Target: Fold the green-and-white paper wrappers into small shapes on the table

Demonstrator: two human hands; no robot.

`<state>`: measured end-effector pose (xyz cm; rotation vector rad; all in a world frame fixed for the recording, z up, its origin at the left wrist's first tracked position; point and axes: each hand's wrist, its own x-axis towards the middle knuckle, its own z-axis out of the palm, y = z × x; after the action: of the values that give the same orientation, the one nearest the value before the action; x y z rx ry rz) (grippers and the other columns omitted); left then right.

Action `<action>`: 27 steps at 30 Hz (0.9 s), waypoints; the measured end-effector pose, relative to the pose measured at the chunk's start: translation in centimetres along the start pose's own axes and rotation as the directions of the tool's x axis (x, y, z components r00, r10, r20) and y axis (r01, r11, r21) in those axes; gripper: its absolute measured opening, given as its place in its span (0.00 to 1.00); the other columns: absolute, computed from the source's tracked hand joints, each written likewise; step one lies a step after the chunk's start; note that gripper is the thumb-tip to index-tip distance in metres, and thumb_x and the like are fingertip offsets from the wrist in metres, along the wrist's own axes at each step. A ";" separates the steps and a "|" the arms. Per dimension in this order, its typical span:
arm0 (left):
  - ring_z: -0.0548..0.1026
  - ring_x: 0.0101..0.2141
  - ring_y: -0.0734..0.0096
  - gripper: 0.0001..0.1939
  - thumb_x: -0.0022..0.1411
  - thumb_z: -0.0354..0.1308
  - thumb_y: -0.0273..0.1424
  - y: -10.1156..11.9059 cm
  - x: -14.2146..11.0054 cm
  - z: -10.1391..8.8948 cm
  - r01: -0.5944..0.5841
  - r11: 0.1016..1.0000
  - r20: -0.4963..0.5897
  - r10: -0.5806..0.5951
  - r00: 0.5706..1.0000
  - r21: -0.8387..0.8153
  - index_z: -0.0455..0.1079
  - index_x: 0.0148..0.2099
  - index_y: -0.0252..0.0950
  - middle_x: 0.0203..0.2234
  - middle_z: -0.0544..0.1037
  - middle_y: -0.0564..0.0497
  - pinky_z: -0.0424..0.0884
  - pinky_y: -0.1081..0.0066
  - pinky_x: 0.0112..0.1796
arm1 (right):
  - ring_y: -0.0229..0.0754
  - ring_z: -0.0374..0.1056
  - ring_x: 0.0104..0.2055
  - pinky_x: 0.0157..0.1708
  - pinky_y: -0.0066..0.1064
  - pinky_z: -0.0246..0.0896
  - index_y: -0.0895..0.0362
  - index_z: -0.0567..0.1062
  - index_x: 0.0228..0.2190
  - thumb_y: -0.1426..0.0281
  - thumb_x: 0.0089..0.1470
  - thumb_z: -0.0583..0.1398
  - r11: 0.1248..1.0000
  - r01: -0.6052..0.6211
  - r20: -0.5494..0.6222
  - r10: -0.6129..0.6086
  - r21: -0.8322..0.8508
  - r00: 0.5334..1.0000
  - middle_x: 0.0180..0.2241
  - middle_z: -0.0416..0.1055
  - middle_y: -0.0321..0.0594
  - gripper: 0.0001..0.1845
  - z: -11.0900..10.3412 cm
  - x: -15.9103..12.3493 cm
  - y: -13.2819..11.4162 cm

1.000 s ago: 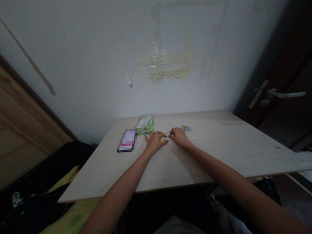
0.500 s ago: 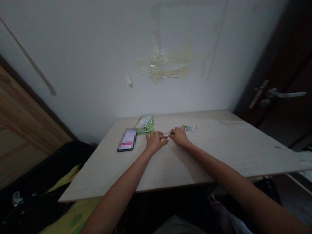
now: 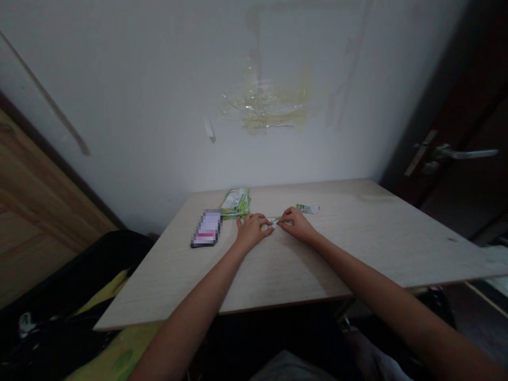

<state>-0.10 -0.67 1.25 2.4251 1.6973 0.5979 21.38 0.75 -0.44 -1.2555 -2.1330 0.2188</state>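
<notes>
A small green-and-white packet [image 3: 273,221] lies flat on the table between my two hands. My left hand [image 3: 253,231] grips its left end, thumb at the near edge and fingers over the far edge. At the right end my right hand [image 3: 297,224] is closed in a pinch on the packet, fingertips together. Behind my left hand is a pile of similar green-and-white packets [image 3: 235,202]. Beyond my right hand lies a single flat green-and-white packet [image 3: 308,209], apart from the fingers.
A phone [image 3: 206,228] with a blurred screen lies left of my left hand. The pale wooden table [image 3: 381,233] meets a wall [image 3: 159,95] marked with old tape. To the right stands a dark door with a metal handle [image 3: 468,154]; black bags [image 3: 119,248] are at the left.
My right hand has shifted slightly right and toward me, its fingers straighter, and more of the packet shows between the hands. My left hand has stayed in place.
</notes>
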 end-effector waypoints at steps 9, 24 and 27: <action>0.64 0.58 0.51 0.14 0.61 0.60 0.48 -0.4 0.2 0.4 -0.022 1.000 -0.019 0.022 1.000 -0.011 0.78 0.46 0.52 0.55 0.75 0.53 0.51 0.42 0.59 | 0.46 0.65 0.49 0.53 0.37 0.59 0.51 0.85 0.38 0.67 0.56 0.65 0.999 -0.028 0.064 0.030 -0.024 0.997 0.44 0.71 0.44 0.08 0.0 0.0 -0.1; 0.60 0.62 0.50 0.14 0.61 0.61 0.48 -0.8 0.4 0.7 -0.009 0.999 0.015 0.010 1.000 -0.042 0.77 0.46 0.52 0.59 0.72 0.54 0.48 0.36 0.60 | 0.44 0.66 0.44 0.48 0.32 0.58 0.51 0.85 0.38 0.62 0.57 0.64 0.971 -0.178 0.009 0.181 -0.160 0.983 0.39 0.71 0.45 0.11 -0.8 -0.1 -1.1; 0.60 0.62 0.50 0.14 0.62 0.60 0.48 -0.8 0.4 0.7 -0.012 0.999 0.016 0.013 1.000 -0.037 0.77 0.47 0.52 0.60 0.72 0.54 0.48 0.35 0.59 | 0.46 0.66 0.46 0.49 0.33 0.57 0.53 0.85 0.38 0.62 0.58 0.63 0.957 -0.209 -0.018 0.210 -0.200 0.977 0.40 0.71 0.46 0.12 -1.0 0.0 -0.8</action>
<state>-0.38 0.11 0.46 2.4101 1.6513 0.6038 21.45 0.14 0.69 -1.6020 -2.0635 0.0967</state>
